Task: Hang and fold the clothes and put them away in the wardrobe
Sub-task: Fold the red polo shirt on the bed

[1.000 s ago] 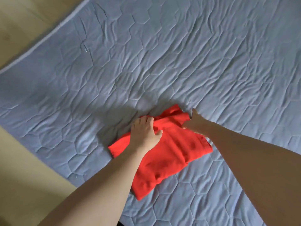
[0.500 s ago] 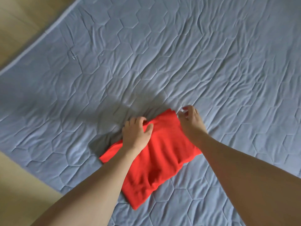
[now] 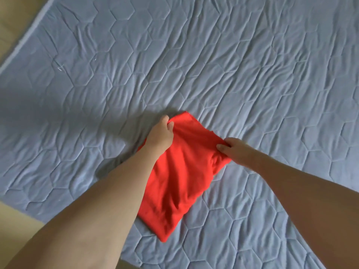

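A folded red garment (image 3: 180, 179) lies on the blue-grey quilted bedspread (image 3: 213, 65), low in the middle of the head view. My left hand (image 3: 160, 135) pinches the garment's far left corner between thumb and fingers. My right hand (image 3: 236, 149) grips the cloth at its right edge, bunching it into creases. The near end of the garment rests flat on the quilt, and my left forearm hides part of its left side.
The bedspread's pale border (image 3: 27, 37) runs diagonally at the upper left, with tan floor (image 3: 11, 14) beyond it. More tan floor (image 3: 13, 216) shows at the lower left past the quilt's near edge.
Both hands shifted along the garment's far end: the left went to the far corner, the right to the right edge. The garment now lies narrower and longer than before.
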The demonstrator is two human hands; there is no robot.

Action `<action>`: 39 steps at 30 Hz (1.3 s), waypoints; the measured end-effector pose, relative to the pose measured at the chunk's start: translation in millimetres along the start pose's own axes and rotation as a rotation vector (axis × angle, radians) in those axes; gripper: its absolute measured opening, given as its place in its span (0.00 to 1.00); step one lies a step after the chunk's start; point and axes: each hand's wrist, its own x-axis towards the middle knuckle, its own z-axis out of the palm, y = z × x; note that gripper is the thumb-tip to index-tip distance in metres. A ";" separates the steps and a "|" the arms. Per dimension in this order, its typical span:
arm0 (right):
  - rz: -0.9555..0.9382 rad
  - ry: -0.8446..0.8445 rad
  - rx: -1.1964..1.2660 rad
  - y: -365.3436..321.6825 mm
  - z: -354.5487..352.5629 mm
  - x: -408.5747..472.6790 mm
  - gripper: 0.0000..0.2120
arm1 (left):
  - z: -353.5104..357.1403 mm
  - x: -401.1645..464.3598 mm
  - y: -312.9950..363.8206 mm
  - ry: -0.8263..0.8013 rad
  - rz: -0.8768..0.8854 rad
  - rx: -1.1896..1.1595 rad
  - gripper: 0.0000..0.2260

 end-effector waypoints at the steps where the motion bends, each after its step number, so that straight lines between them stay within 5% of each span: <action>1: 0.007 0.045 -0.120 3.0 -8.2 1.3 0.12 | -2.2 0.8 -1.1 -0.004 -0.017 0.013 0.16; 5: -0.007 0.273 -0.402 11.1 -20.9 0.3 0.16 | 1.1 9.4 1.6 -0.032 -0.068 0.136 0.18; 8: 0.172 0.387 0.081 10.1 2.0 2.1 0.25 | 6.5 7.7 16.2 -0.082 -0.049 0.335 0.33; 10: 0.389 0.259 0.513 7.1 20.1 -4.0 0.35 | 5.1 4.4 22.1 -0.172 0.033 0.459 0.38; 13: 0.391 0.055 0.811 11.9 35.2 -10.8 0.26 | 0.7 7.7 21.8 -0.324 0.123 0.471 0.31; 16: 0.203 0.374 0.955 16.9 28.9 0.4 0.15 | -6.5 12.9 18.8 -0.201 0.196 0.383 0.22; 18: 0.136 0.510 0.965 14.6 17.9 7.9 0.13 | -16.7 16.8 12.8 -0.231 0.071 0.295 0.29; 21: 0.218 0.256 1.077 8.0 17.2 7.9 0.13 | -36.7 18.9 4.7 -0.582 -0.236 0.278 0.49; 25: 0.357 -0.129 0.884 -0.9 35.4 -7.2 0.08 | -38.3 26.2 8.7 -0.627 -0.151 0.408 0.46; 28: 0.332 0.093 0.763 -8.4 35.1 -4.3 0.14 | -27.1 23.8 8.9 -0.510 -0.128 0.278 0.37; 31: 0.210 0.339 0.680 -23.5 33.5 -7.2 0.16 | -32.0 17.0 1.2 -0.290 -0.066 0.117 0.14; 35: -0.178 0.482 0.250 -44.3 53.8 -50.0 0.12 | -51.9 -8.2 -29.9 -0.180 0.041 0.076 0.14; 39: -0.603 0.462 -0.267 -37.5 84.4 -92.6 0.20 | -83.0 -56.5 -71.7 -0.103 0.471 0.347 0.14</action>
